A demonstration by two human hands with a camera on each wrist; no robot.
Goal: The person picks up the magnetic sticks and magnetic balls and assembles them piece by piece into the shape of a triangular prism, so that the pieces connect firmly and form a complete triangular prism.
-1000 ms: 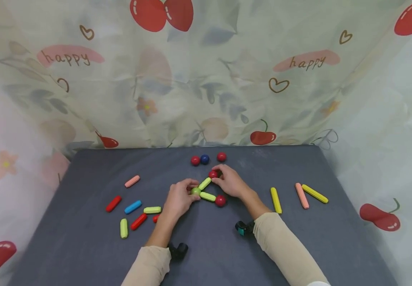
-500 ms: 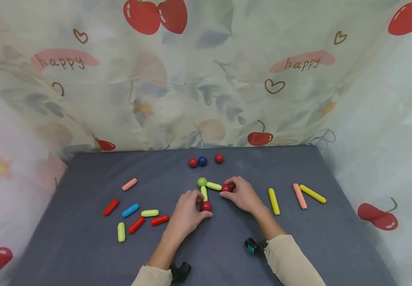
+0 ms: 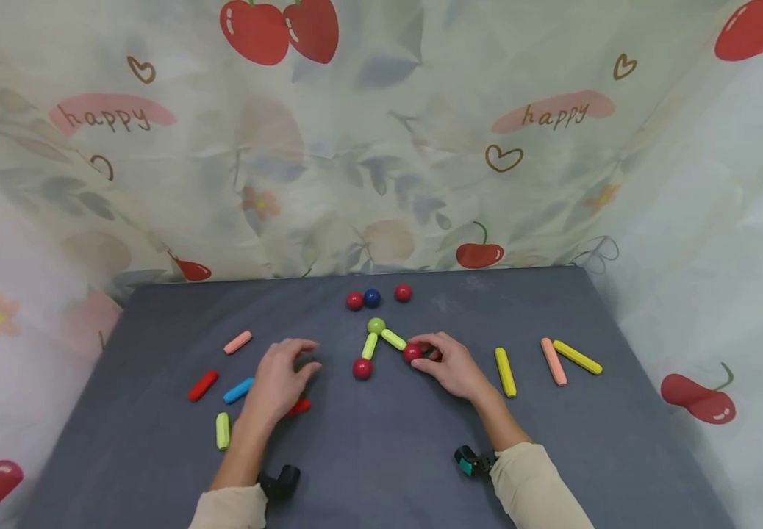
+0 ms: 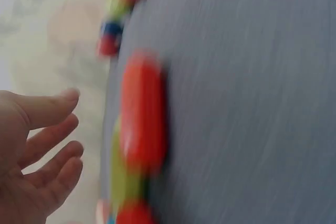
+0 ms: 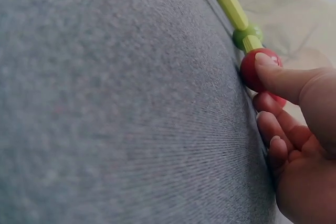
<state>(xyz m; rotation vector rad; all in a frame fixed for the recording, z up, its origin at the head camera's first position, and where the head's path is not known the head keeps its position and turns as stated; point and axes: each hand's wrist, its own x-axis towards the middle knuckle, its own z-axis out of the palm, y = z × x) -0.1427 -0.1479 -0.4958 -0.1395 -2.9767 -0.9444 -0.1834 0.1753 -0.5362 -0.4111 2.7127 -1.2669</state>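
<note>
Red stick (image 4: pixel 143 114): whole in the left wrist view, only its right part in the head view.
V-shaped piece (image 3: pixel 376 328): middle of the table (image 3: pixel 368 455), green ball (image 3: pixel 376 324) at its point, aimed far; left stick (image 3: pixel 370 345) runs near and slightly left, right stick (image 3: pixel 393 339) near and right.
Left hand (image 3: pixel 278 380): empty, thumb and fingers apart, left of the V.
Right hand (image 3: pixel 453 366): thumb and fingers pinch the right red ball (image 3: pixel 412 353).

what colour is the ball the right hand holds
The ball is red, clearest in the right wrist view.
</note>
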